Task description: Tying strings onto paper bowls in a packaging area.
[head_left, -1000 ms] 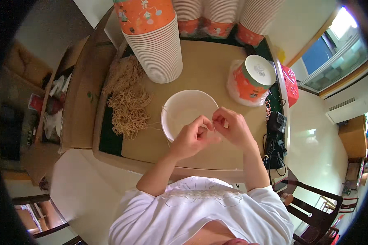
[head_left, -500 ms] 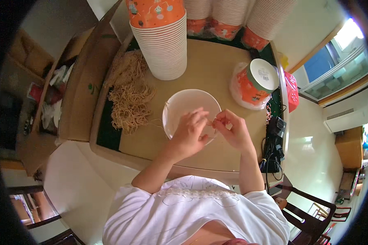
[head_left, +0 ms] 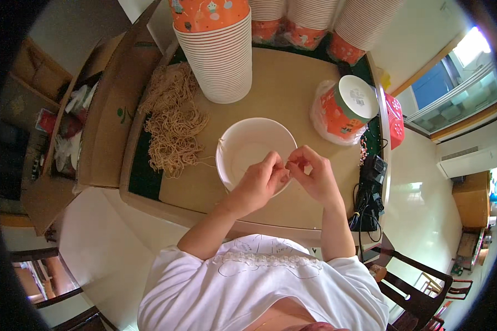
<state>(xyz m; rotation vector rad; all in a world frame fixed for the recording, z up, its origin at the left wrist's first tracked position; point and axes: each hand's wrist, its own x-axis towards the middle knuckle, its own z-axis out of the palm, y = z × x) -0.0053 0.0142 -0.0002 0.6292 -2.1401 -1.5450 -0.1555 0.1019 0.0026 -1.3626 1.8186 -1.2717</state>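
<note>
A white paper tub (head_left: pixel 246 149) stands in front of me on the brown board. My left hand (head_left: pixel 259 182) is over its near right rim, fingers pinched together. Close beside it, my right hand (head_left: pixel 313 172) is also pinched at the right rim, the fingertips of both hands almost meeting. What they pinch is too small to make out. A small knot of twine (head_left: pixel 221 141) sits at the tub's left rim. Left of the tub lies a tangled heap of tan twine (head_left: pixel 176 132), with a loose strand running toward the tub.
Behind the tub rises a tall stack of paper tubs (head_left: pixel 218 63), with more stacks (head_left: pixel 309 16) at the back. An orange tub (head_left: pixel 342 113) in plastic wrap stands at the right, near black cables and adapters (head_left: pixel 373 193). A cardboard box (head_left: pixel 107 121) borders the table's left.
My left hand's fingers have gone from spread over the tub to pinched beside my right hand's fingertips. My right hand stays pinched at the rim. The tub sits slightly further left in view.
</note>
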